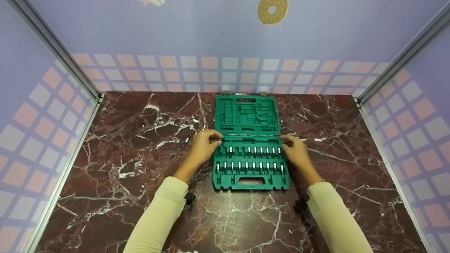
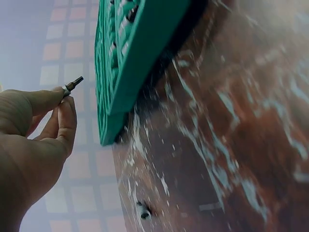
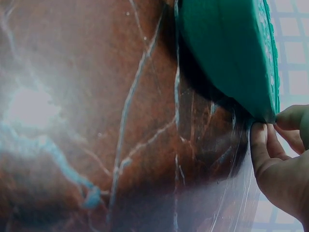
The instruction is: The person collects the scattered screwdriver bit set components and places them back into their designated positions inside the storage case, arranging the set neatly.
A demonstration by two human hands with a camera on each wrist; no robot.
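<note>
An open green tool case (image 1: 225,182) lies on the marble-patterned tabletop, its lid (image 1: 248,128) folded back toward the wall. Two rows of metal socket bits (image 1: 254,166) stand in its lower half; the upper row has a gap left of its middle. My left hand (image 1: 203,146) is at the case's upper left side. Between thumb and fingertips it pinches a small socket bit (image 2: 71,86), dark tip outward, clear of the case in the left wrist view. On the opposite side my right hand (image 1: 296,150) pinches the case edge near the hinge, thumb above and fingers below.
A small metal socket (image 2: 143,211) lies on the tabletop (image 1: 123,196) left of the case. Purple walls with pink and white squares (image 1: 230,75) enclose the table at the back and both sides, with metal strips (image 1: 65,58) at the corners.
</note>
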